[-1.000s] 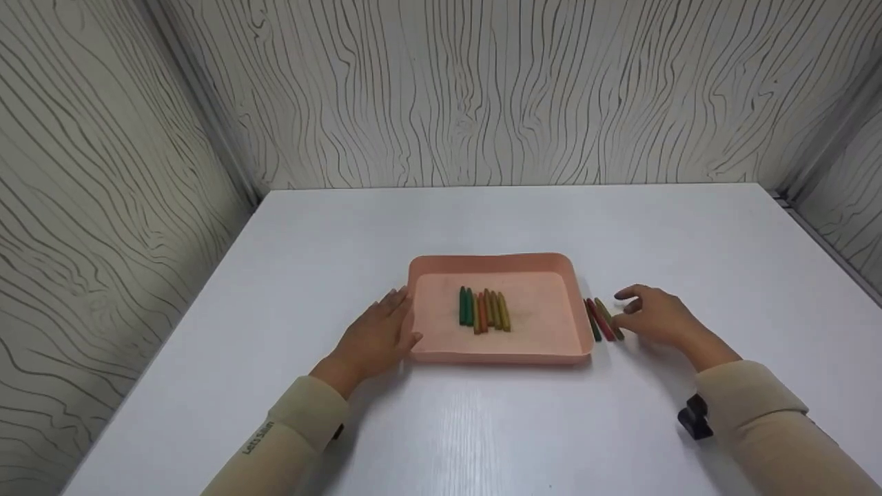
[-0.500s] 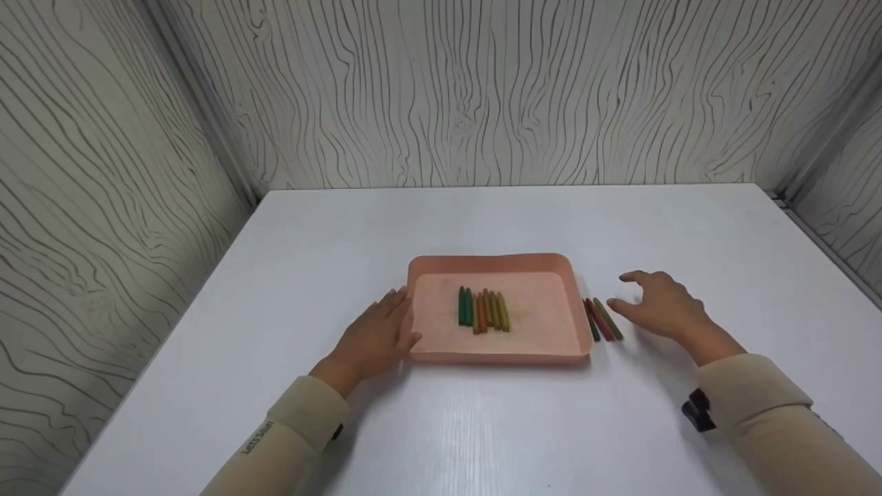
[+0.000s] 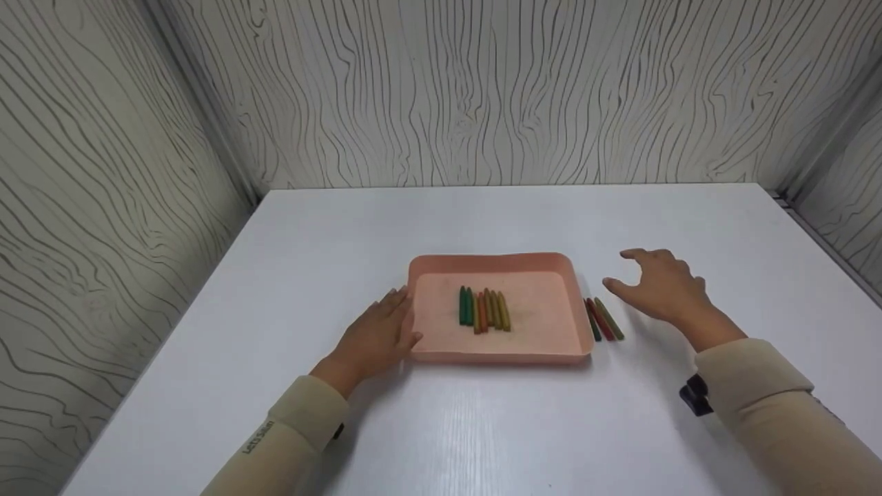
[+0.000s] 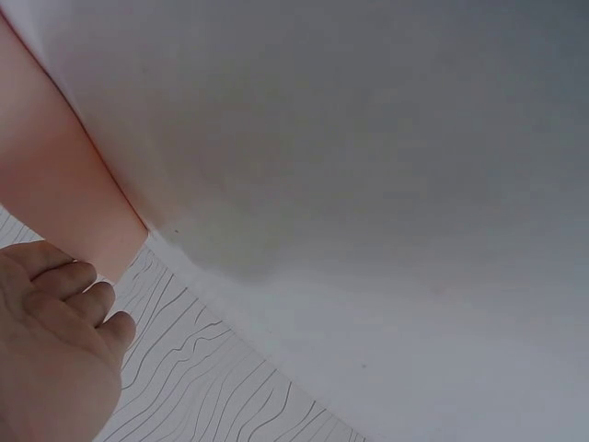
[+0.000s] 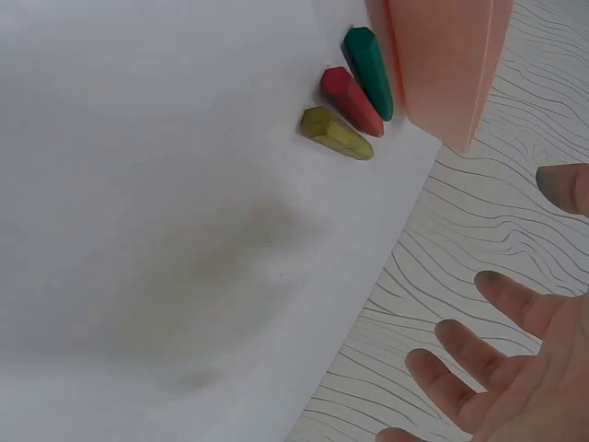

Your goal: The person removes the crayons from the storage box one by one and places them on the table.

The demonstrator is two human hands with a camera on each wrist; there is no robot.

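A shallow pink tray (image 3: 544, 310) lies on the white table, with a row of several crayons (image 3: 484, 311) in green, orange and olive inside it. My left hand (image 3: 375, 334) rests against the tray's left wall, fingers straight. Just outside the right wall lie three crayons side by side: a green crayon (image 5: 370, 74), a red crayon (image 5: 352, 101) and an olive crayon (image 5: 337, 135). Above and to the right of these, my right hand (image 3: 658, 286) hovers with thumb and fingers spread apart, holding nothing. Dark smudges mark its fingertips (image 5: 488, 281) in the right wrist view.
The white table (image 3: 482, 427) reaches around the tray on every side. Behind it and to the left stand panels (image 3: 468, 96) with a wood-grain line pattern.
My right hand has lifted off the olive crayon, opened wider and moved away toward the table's back. The left hand, tray and crayons look unmoved.
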